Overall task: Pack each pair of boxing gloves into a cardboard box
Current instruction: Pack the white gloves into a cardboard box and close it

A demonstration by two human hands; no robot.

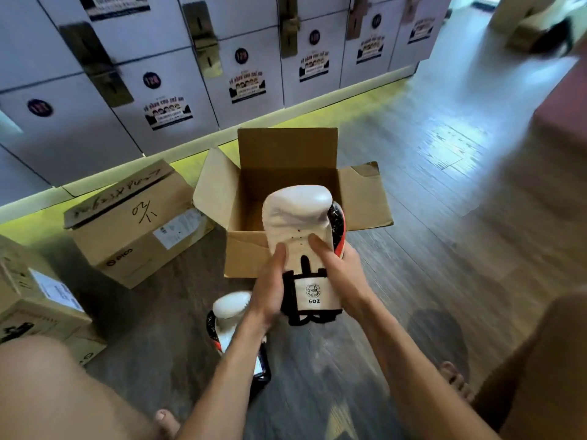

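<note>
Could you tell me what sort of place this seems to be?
Probably a gym locker room: numbered lockers with stickers line the wall, both hands hold a boxing glove over an open cardboard box, on wood-look flooring.

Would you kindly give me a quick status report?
Both hands, left and right, grip white glove over open box. Second glove on floor. Nothing blocking.

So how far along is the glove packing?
Early. The open cardboard box looks empty so far. Both hands, left and right, hold one white boxing glove over it. Its white mate lies on the floor, unpacked. Closed boxes beside it can't be judged.
</note>
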